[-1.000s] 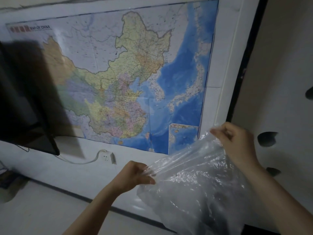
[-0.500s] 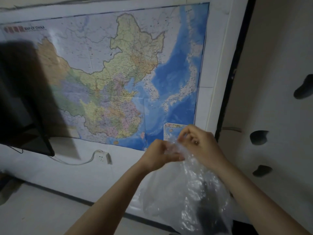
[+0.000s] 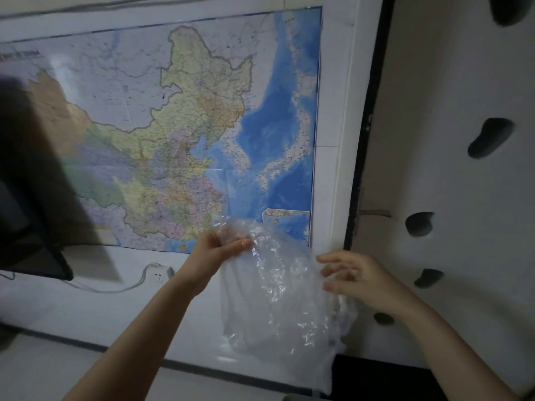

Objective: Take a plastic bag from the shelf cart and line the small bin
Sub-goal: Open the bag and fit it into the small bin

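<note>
A clear, crinkled plastic bag (image 3: 278, 299) hangs in the air in front of the wall. My left hand (image 3: 215, 253) pinches its bunched top edge at the upper left. To the right, my right hand (image 3: 356, 279) is beside the bag with its fingers spread, touching the bag's side without a clear grip. The bag's lower end droops toward the floor at the bottom middle. Neither the shelf cart nor the small bin is in view.
A large wall map (image 3: 179, 125) covers the wall ahead. A dark monitor (image 3: 29, 198) stands at the left, with a white wall socket (image 3: 162, 274) and cable below it. A white wall with dark climbing-hold shapes (image 3: 489, 137) rises at the right.
My hands, together at the bag's top half a second ago, have parted. The right hand has dropped lower and opened; the left still pinches the top. The view has shifted slightly.
</note>
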Demonstrator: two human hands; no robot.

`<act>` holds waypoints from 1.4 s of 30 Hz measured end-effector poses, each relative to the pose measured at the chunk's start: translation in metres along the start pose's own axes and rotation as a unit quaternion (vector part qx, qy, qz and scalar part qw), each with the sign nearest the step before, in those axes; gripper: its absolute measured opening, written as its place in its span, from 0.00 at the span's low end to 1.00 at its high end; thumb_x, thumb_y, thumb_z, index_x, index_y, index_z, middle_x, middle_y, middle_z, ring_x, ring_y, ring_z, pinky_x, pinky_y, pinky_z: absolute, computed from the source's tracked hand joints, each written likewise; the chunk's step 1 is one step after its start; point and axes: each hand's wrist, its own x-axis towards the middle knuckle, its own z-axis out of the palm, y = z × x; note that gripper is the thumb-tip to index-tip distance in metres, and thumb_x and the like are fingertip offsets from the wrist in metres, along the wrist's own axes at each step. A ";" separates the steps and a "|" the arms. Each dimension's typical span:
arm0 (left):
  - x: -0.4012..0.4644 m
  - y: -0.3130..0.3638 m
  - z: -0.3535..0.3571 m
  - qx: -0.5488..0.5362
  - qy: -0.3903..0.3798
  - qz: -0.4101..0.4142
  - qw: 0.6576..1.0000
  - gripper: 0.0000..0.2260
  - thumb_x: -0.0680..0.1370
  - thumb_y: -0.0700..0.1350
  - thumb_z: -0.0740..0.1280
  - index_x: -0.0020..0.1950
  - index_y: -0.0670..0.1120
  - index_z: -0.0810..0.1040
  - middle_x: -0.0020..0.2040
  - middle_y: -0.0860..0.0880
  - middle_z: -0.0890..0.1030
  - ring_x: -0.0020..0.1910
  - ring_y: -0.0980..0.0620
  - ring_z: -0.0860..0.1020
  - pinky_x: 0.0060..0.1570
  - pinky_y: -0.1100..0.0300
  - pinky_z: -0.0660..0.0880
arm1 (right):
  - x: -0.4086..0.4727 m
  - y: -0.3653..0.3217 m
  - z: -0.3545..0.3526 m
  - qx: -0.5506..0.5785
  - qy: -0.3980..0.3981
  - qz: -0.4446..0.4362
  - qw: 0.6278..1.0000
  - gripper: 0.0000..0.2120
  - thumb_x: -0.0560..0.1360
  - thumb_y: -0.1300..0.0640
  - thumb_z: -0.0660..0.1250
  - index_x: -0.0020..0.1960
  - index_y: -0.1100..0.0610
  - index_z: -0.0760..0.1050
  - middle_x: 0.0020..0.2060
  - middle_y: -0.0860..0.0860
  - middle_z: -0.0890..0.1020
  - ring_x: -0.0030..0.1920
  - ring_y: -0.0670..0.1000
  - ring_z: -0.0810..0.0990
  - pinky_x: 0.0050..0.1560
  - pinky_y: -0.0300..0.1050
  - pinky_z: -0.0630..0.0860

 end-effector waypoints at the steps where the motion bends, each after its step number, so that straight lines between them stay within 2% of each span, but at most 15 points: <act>1: 0.000 -0.002 -0.003 0.001 0.005 -0.004 1.000 0.06 0.64 0.44 0.73 0.39 0.44 0.84 0.35 0.51 0.85 0.37 0.55 0.82 0.40 0.65 0.79 | 0.000 0.000 0.000 -0.002 0.010 -0.010 1.000 0.15 0.68 0.62 0.74 0.52 0.51 0.79 0.45 0.55 0.83 0.43 0.52 0.79 0.48 0.41 0.77; 4: -0.003 -0.005 -0.016 -0.009 0.018 -0.010 1.000 0.05 0.65 0.44 0.72 0.38 0.44 0.84 0.35 0.50 0.85 0.37 0.55 0.81 0.42 0.64 0.79 | 0.002 0.004 0.000 -0.009 0.069 -0.038 0.997 0.11 0.68 0.63 0.73 0.46 0.48 0.80 0.44 0.59 0.83 0.43 0.52 0.78 0.48 0.42 0.76; 6: -0.006 -0.007 -0.025 -0.037 0.023 -0.015 0.999 0.04 0.65 0.43 0.71 0.37 0.44 0.84 0.35 0.50 0.85 0.36 0.55 0.82 0.42 0.64 0.80 | 0.003 0.010 -0.002 -0.026 0.075 -0.031 0.996 0.19 0.66 0.58 0.75 0.53 0.43 0.76 0.49 0.48 0.81 0.50 0.46 0.77 0.51 0.37 0.73; 9: -0.008 -0.009 -0.036 -0.069 0.032 -0.024 0.997 0.05 0.66 0.42 0.69 0.40 0.44 0.82 0.35 0.50 0.85 0.37 0.55 0.82 0.40 0.64 0.79 | 0.004 0.017 0.005 -0.049 -0.013 0.014 0.999 0.34 0.62 0.48 0.77 0.63 0.39 0.66 0.55 0.37 0.74 0.56 0.35 0.71 0.49 0.27 0.67; 11: -0.008 -0.010 -0.038 -0.070 0.041 -0.030 0.996 0.05 0.67 0.43 0.70 0.41 0.45 0.82 0.35 0.51 0.85 0.37 0.56 0.82 0.39 0.64 0.79 | 0.008 0.022 0.019 -0.064 -0.020 0.018 0.998 0.29 0.62 0.49 0.78 0.59 0.39 0.70 0.49 0.41 0.78 0.52 0.38 0.75 0.48 0.27 0.68; 15: -0.009 -0.012 -0.047 -0.043 0.059 -0.040 0.997 0.07 0.65 0.45 0.72 0.40 0.46 0.84 0.35 0.51 0.85 0.36 0.56 0.82 0.39 0.65 0.79 | 0.018 0.021 0.037 -0.056 0.049 -0.023 0.997 0.05 0.69 0.60 0.73 0.41 0.51 0.81 0.38 0.48 0.83 0.42 0.44 0.79 0.47 0.38 0.74; 18: -0.012 -0.018 -0.062 0.001 0.105 -0.062 0.993 0.07 0.64 0.46 0.73 0.40 0.45 0.84 0.36 0.50 0.86 0.35 0.56 0.82 0.38 0.66 0.79 | 0.019 0.017 0.026 -0.028 0.107 -0.043 0.993 0.09 0.69 0.63 0.73 0.34 0.51 0.79 0.37 0.47 0.80 0.41 0.46 0.78 0.44 0.35 0.72; 21: -0.018 -0.024 -0.072 0.029 0.126 -0.086 0.988 0.06 0.64 0.47 0.74 0.35 0.45 0.84 0.35 0.48 0.85 0.34 0.55 0.82 0.36 0.66 0.77 | 0.018 0.012 0.009 -0.030 0.118 -0.050 0.991 0.03 0.69 0.62 0.72 0.37 0.56 0.80 0.49 0.47 0.76 0.50 0.40 0.75 0.52 0.34 0.68; 23: -0.022 -0.028 -0.074 0.052 0.136 -0.100 0.984 0.08 0.61 0.49 0.75 0.32 0.45 0.83 0.32 0.48 0.82 0.32 0.55 0.80 0.35 0.65 0.77 | 0.018 0.010 0.000 -0.018 0.105 -0.044 0.993 0.02 0.70 0.61 0.71 0.40 0.60 0.80 0.52 0.45 0.79 0.50 0.35 0.76 0.57 0.38 0.69; 27: -0.027 -0.034 -0.075 0.085 0.105 -0.110 0.985 0.07 0.64 0.46 0.75 0.28 0.46 0.81 0.26 0.52 0.78 0.29 0.54 0.74 0.34 0.61 0.72 | 0.014 0.004 -0.014 0.003 0.102 -0.040 0.994 0.03 0.72 0.63 0.69 0.42 0.64 0.78 0.36 0.54 0.85 0.37 0.50 0.83 0.43 0.48 0.74; 31: -0.029 -0.036 -0.075 0.082 0.080 -0.121 0.986 0.07 0.67 0.42 0.74 0.37 0.38 0.82 0.30 0.45 0.76 0.31 0.51 0.73 0.34 0.60 0.71 | 0.012 0.008 -0.028 0.011 0.106 -0.022 0.994 0.03 0.72 0.65 0.68 0.45 0.66 0.78 0.32 0.51 0.84 0.32 0.46 0.83 0.33 0.32 0.77; 34: -0.030 -0.036 -0.070 0.057 0.075 -0.144 0.985 0.05 0.69 0.43 0.72 0.38 0.42 0.84 0.31 0.47 0.80 0.30 0.52 0.75 0.31 0.64 0.74 | 0.012 0.008 -0.038 0.039 0.100 0.005 0.994 0.04 0.72 0.67 0.68 0.46 0.67 0.78 0.32 0.50 0.85 0.30 0.45 0.83 0.29 0.30 0.76; 38: -0.031 -0.033 -0.062 0.016 0.057 -0.186 0.981 0.07 0.66 0.44 0.76 0.43 0.46 0.84 0.47 0.42 0.84 0.40 0.50 0.82 0.40 0.60 0.78 | 0.016 0.002 -0.037 0.041 0.108 0.025 0.993 0.05 0.73 0.67 0.66 0.47 0.67 0.77 0.34 0.54 0.83 0.29 0.43 0.82 0.28 0.30 0.75; 40: -0.029 -0.029 -0.061 0.027 0.054 -0.190 0.980 0.23 0.64 0.42 0.77 0.57 0.50 0.79 0.60 0.42 0.80 0.53 0.48 0.81 0.51 0.53 0.78 | 0.020 -0.007 -0.032 0.035 0.104 0.023 0.994 0.05 0.74 0.66 0.66 0.47 0.67 0.77 0.37 0.58 0.83 0.29 0.44 0.81 0.28 0.31 0.76; 42: -0.027 -0.022 -0.057 0.147 0.103 -0.135 0.974 0.38 0.63 0.45 0.78 0.70 0.52 0.66 0.68 0.48 0.70 0.66 0.48 0.71 0.64 0.48 0.69 | 0.026 -0.020 -0.026 0.017 0.090 0.010 0.996 0.04 0.73 0.65 0.67 0.46 0.66 0.78 0.37 0.59 0.83 0.29 0.45 0.81 0.29 0.32 0.77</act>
